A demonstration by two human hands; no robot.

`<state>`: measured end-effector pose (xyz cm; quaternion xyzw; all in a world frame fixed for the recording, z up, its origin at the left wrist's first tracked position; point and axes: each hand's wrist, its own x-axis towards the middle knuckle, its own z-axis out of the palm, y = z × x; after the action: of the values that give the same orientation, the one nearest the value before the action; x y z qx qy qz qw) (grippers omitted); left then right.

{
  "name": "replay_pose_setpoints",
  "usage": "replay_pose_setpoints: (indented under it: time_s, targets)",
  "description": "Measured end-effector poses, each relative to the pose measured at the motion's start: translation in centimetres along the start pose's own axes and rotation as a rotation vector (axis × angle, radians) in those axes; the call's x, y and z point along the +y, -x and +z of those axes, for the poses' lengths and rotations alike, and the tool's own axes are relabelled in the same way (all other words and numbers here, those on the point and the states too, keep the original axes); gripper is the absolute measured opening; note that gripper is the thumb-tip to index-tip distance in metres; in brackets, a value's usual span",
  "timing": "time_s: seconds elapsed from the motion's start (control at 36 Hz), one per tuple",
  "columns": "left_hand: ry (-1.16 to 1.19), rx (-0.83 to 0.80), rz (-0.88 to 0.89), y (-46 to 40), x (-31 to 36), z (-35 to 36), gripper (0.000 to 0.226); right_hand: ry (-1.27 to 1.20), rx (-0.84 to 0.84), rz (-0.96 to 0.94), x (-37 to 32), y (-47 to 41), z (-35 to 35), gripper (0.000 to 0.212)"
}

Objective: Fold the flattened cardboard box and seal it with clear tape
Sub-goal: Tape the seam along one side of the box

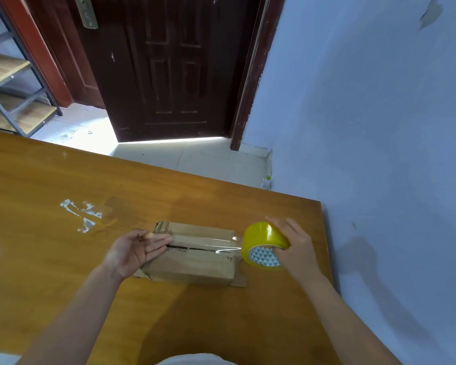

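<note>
Box, one; tape roll, one.

A plain room with a dark wooden door, tiled floor, metal shelving and a wooden table.

A yellow tape roll with a white-and-grey triangle-patterned core, a brown cardboard box, an orange-brown table.

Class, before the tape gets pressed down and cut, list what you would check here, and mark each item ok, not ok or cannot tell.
1. Box folded, flaps closed: ok, narrow gap at seam.
2. Left hand steadies the box end: ok.
3. Right hand grips the tape roll: ok.
4. Tape strip spans the seam: ok.
5. Strip stuck flat along its length: cannot tell.
6. Cutter within reach on the table: not ok, none visible.
</note>
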<state>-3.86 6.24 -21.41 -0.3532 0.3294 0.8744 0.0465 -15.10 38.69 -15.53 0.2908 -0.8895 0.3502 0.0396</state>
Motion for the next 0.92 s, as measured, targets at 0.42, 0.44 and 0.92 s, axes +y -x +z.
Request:
replay_pose_setpoints:
  time_s: [0.42,0.44,0.92]
  targets:
    - [-0.053,0.057,0.004,-0.2,0.0,0.3,0.027,0.366,-0.060,-0.371,1.6,-1.1,-0.5,0.069]
    - [-0.062,0.059,0.006,-0.2,0.0,0.4,0.027,0.366,-0.068,-0.377,1.7,-1.1,-0.4,0.073]
    - [-0.017,0.031,-0.051,-0.8,0.1,0.1,0.027,0.409,-0.140,-0.373,2.9,-0.2,-0.4,0.082]
